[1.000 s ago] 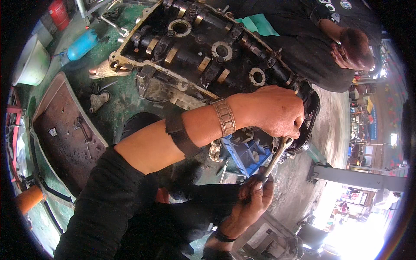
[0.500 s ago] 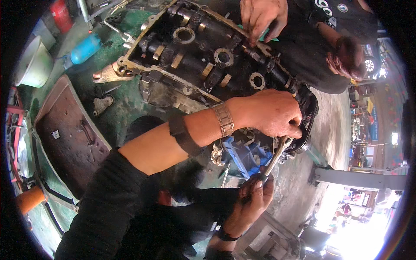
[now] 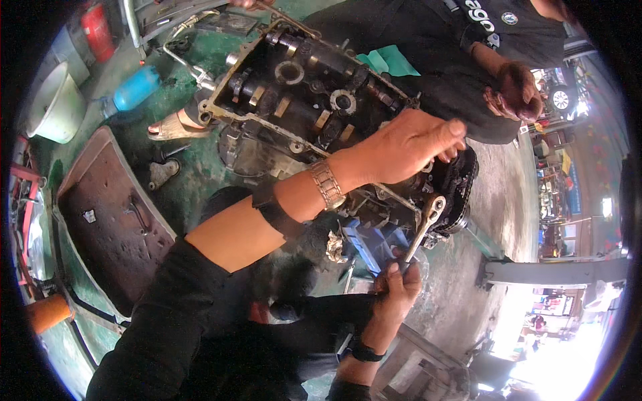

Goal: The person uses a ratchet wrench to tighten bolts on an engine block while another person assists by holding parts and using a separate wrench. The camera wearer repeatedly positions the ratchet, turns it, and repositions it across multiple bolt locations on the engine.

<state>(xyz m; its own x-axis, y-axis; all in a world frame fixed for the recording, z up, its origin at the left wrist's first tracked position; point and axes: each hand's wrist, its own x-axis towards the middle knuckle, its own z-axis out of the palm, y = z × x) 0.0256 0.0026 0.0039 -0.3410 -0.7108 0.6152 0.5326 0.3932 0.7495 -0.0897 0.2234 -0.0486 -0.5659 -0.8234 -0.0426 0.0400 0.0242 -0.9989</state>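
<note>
My right hand (image 3: 398, 287) is closed around the handle of a ratchet wrench (image 3: 421, 234). The round ratchet head (image 3: 435, 206) points up at the chain end of an engine cylinder head (image 3: 314, 97); whether it sits on a fastener is hidden. Above the ratchet and apart from it, my left hand (image 3: 411, 147) hovers over the engine, thumb stretched out and fingers loosely curled, with nothing visible in it. A dark timing chain (image 3: 471, 184) runs round the engine's right end. Shafts and metal rings show in the oily top.
Opposite, a co-worker's dirty hand (image 3: 513, 93) hangs beside a green cloth (image 3: 394, 60). Another hand (image 3: 247, 3) shows at the top edge. A brown tray (image 3: 100, 220), blue bottle (image 3: 136, 88) and pale bucket (image 3: 57, 107) stand left. A blue plastic piece (image 3: 371, 244) lies below the engine.
My left hand has come off the ratchet head and moved up and slightly left. The ratchet head has shifted slightly lower in view. A co-worker's hand has left the engine's far edge.
</note>
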